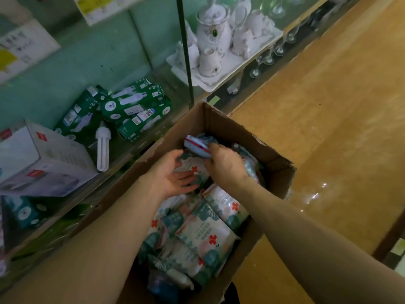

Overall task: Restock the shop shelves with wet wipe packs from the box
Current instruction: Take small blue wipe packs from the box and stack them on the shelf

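Restocking looks barely begun: right hand [225, 165] grips one wet wipe pack [197, 147], left hand [173, 174] rests open, inside a still-crowded cardboard box [230, 126]; nearby glass shelf [122, 155] shows none.

Glossy tan floor [328, 132] right; green back wall [98, 58] behind glass shelving [129, 156] left; dim light, floor glare.

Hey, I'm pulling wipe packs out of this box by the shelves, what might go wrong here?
The right hand grips its pack at one end, so it might slip back into the box. The loose bulb and the tea set sit close by; a careless swing could knock them.
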`<state>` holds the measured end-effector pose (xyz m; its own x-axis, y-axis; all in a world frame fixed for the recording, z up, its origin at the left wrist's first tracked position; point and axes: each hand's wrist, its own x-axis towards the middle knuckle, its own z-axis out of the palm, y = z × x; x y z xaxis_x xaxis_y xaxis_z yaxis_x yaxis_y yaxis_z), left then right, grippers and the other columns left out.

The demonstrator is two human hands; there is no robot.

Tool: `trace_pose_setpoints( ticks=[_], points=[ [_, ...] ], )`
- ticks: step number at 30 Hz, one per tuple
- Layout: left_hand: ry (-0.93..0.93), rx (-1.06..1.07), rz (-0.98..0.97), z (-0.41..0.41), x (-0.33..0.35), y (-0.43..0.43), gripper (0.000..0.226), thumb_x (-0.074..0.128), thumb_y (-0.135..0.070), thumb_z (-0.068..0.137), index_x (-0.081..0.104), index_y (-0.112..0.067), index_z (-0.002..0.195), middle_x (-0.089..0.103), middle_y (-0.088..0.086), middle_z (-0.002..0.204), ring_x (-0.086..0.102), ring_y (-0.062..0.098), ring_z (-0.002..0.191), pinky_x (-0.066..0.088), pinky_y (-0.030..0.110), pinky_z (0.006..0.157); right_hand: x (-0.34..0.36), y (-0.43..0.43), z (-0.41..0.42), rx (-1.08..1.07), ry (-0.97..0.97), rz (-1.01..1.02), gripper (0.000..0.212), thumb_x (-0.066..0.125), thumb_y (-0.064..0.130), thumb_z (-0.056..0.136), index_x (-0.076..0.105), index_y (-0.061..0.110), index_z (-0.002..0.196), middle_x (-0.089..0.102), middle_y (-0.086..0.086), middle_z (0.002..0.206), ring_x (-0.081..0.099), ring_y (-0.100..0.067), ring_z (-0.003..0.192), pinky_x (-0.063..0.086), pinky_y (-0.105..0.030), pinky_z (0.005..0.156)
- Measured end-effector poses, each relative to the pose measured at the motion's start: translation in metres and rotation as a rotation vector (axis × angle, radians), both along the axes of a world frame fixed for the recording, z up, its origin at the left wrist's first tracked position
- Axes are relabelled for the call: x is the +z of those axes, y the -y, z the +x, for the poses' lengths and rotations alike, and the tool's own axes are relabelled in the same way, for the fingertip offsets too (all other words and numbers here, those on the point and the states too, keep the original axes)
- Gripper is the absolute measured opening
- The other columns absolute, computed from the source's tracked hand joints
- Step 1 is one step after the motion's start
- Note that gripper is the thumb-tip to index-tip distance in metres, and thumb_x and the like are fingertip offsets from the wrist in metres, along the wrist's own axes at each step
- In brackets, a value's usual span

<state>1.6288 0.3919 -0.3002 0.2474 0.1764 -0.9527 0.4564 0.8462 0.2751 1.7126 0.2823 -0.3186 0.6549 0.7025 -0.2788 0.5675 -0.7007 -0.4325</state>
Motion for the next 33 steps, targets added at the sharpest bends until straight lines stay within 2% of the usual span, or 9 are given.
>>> trace_pose_setpoints(
  ticks=[5, 7, 12, 16, 20, 22, 26, 31, 33],
  points=[
    [0.146, 0.055, -0.102, 0.0, 0.02, -0.001, 0.062, 0.051, -0.054, 0.089, 0.053, -0.003, 0.124, 0.059, 0.027, 0.115, 0.057, 0.04, 0.105, 0.047, 0.051, 0.08, 0.041, 0.027, -0.013, 0.003, -0.175, 0.282, 0.037, 0.056, 0.016, 0.09, 0.056, 0.012, 0.127, 0.064, -0.008, 0.114, 0.061, -0.024, 0.099, 0.045, -0.026, 0.076],
    [0.178, 0.016, -0.115, -0.003, 0.028, 0.0, 0.066, 0.046, -0.059, 0.09, 0.057, 0.0, 0.117, 0.063, 0.025, 0.107, 0.061, 0.036, 0.096, 0.051, 0.045, 0.074, 0.06, 0.039, -0.017, -0.022, -0.232, 0.322, 0.038, 0.055, 0.011, 0.09, 0.056, 0.011, 0.128, 0.062, -0.006, 0.12, 0.058, -0.021, 0.105, 0.044, -0.023, 0.082],
    [0.137, -0.204, 0.009, -0.005, 0.057, 0.023, 0.026, 0.05, -0.018, 0.097, 0.054, 0.002, 0.112, 0.061, 0.017, 0.089, 0.061, 0.023, 0.075, 0.057, 0.029, 0.048, 0.094, 0.061, -0.031, -0.233, -0.207, 0.356, 0.034, 0.048, 0.0, 0.089, 0.064, 0.017, 0.114, 0.055, -0.001, 0.122, 0.054, -0.016, 0.106, 0.044, -0.024, 0.088],
    [0.163, -0.327, 0.121, -0.009, 0.091, 0.044, 0.01, 0.05, -0.008, 0.095, 0.052, -0.001, 0.089, 0.059, 0.015, 0.083, 0.058, 0.022, 0.071, 0.05, 0.038, 0.076, 0.118, 0.079, -0.05, -0.706, -0.622, 0.465, 0.04, 0.033, 0.0, 0.095, 0.058, 0.016, 0.122, 0.061, -0.012, 0.118, 0.063, -0.025, 0.094, 0.057, -0.033, 0.075],
    [0.235, -0.481, 0.185, -0.02, 0.128, 0.056, 0.007, 0.051, -0.005, 0.094, 0.053, -0.001, 0.088, 0.06, 0.015, 0.086, 0.059, 0.023, 0.073, 0.046, 0.043, 0.083, 0.159, 0.106, -0.073, -0.986, -0.871, 0.697, 0.024, 0.038, 0.013, 0.099, 0.05, 0.013, 0.121, 0.064, -0.008, 0.089, 0.066, -0.017, 0.063, 0.058, -0.03, 0.053],
    [0.287, -0.554, 0.218, -0.025, 0.151, 0.067, 0.006, 0.052, -0.004, 0.093, 0.055, -0.001, 0.09, 0.061, 0.016, 0.087, 0.06, 0.024, 0.074, 0.048, 0.044, 0.081, 0.181, 0.121, -0.087, -1.015, -0.867, 0.743, 0.029, 0.048, 0.018, 0.097, 0.047, 0.008, 0.124, 0.063, -0.009, 0.085, 0.066, -0.017, 0.06, 0.056, -0.029, 0.05],
    [0.406, -0.728, 0.218, -0.036, 0.204, 0.1, 0.005, 0.051, -0.005, 0.093, 0.055, -0.001, 0.093, 0.062, 0.017, 0.085, 0.061, 0.025, 0.073, 0.058, 0.04, 0.056, 0.229, 0.152, -0.118, -1.041, -0.764, 0.761, 0.044, 0.055, 0.01, 0.092, 0.039, 0.006, 0.134, 0.059, -0.007, 0.08, 0.061, -0.011, 0.052, 0.052, -0.024, 0.044],
    [0.52, -0.934, 0.252, -0.051, 0.265, 0.153, 0.007, 0.051, -0.011, 0.092, 0.055, -0.007, 0.088, 0.059, 0.012, 0.079, 0.059, 0.021, 0.069, 0.055, 0.03, 0.05, 0.285, 0.203, -0.152, -1.139, -0.577, 0.83, 0.036, 0.055, 0.014, 0.093, 0.047, 0.007, 0.127, 0.059, -0.01, 0.077, 0.056, -0.018, 0.059, 0.048, -0.019, 0.041],
    [0.558, -1.008, 0.26, -0.057, 0.285, 0.178, 0.008, 0.051, -0.012, 0.091, 0.055, -0.007, 0.088, 0.059, 0.011, 0.078, 0.058, 0.021, 0.068, 0.054, 0.031, 0.055, 0.304, 0.227, -0.168, -1.162, -0.512, 0.851, 0.026, 0.053, 0.015, 0.093, 0.054, 0.005, 0.117, 0.06, -0.008, 0.072, 0.057, -0.016, 0.057, 0.047, -0.018, 0.042]
  ],
)
